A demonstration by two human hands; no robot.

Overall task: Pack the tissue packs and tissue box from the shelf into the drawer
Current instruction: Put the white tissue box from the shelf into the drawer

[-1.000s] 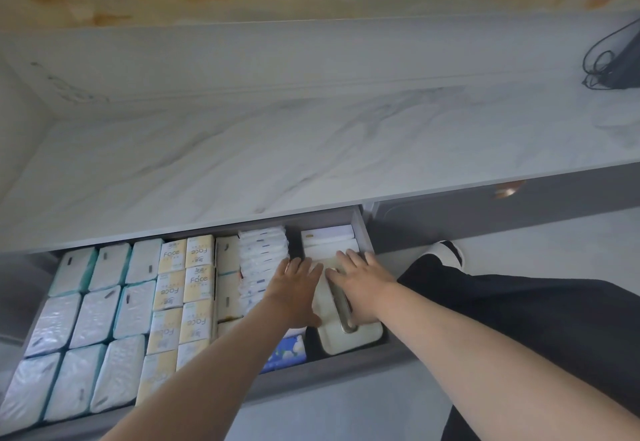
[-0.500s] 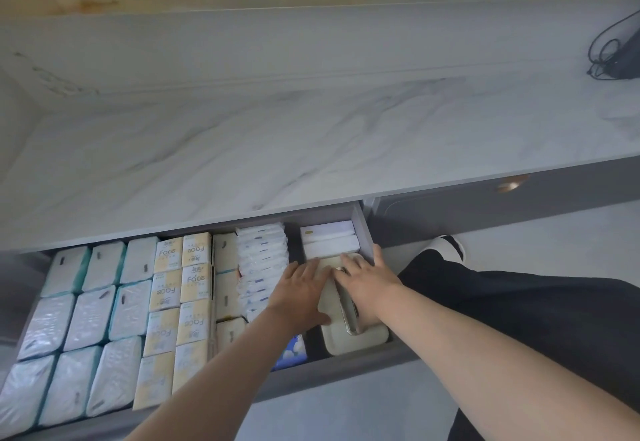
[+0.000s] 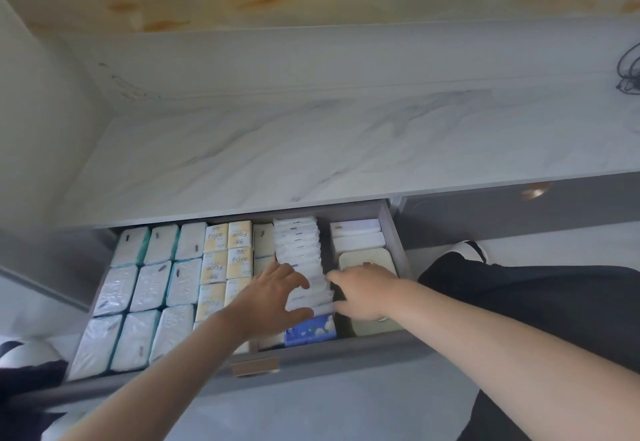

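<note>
The drawer stands pulled out under the marble counter, packed almost full; both of the person's arms reach down into its right half.

The left hand is spread into a wide C, fingers curled over the far side and thumb hooked round the near side of the front few packs in the row of small white packs; it grips them from the left. That row stands on edge and runs from the drawer's back wall toward its front, right of centre; a blue pack lies flat at the row's near end, against the drawer's front wall.

The right hand comes in from the other side, forefinger and thumb stretched leftward and touching the right edge of the same packs; whether it pinches them or only presses against them, I cannot tell. Its palm lies over the beige tissue box, which sits in the drawer's right front corner, its far end showing beyond the knuckles; two flat white packs fill the right back corner behind the box.

The left side of the drawer holds teal-edged packs in three columns; beside them, toward the middle, sit the yellow Face packs, and a cream pack stands between those and the small white row.

A metal handle sits on the drawer front; a black cable lies at the counter's far right edge.
</note>
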